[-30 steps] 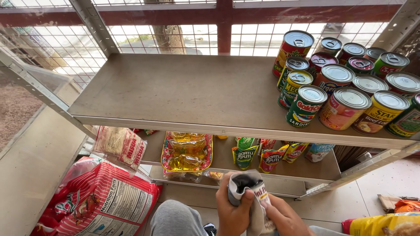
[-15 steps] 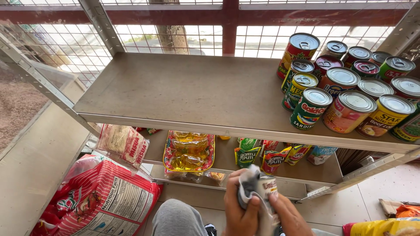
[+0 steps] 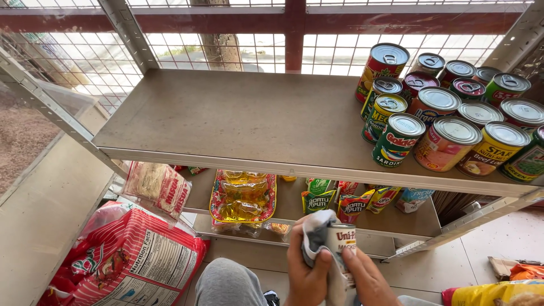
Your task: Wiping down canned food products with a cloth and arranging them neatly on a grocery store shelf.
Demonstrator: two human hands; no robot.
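The cloth in my hands is soft, matt grey fabric, wrapped on a can with a paper label. Above it, the shelf is dull, smooth painted metal; the cans there have shiny metal lids. Left of the shelf, a glossy plastic sack.

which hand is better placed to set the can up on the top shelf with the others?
Probably the right hand: it grips the can directly and is nearer the cans at the top shelf's right end. The left hand is occupied with the grey cloth against the can.
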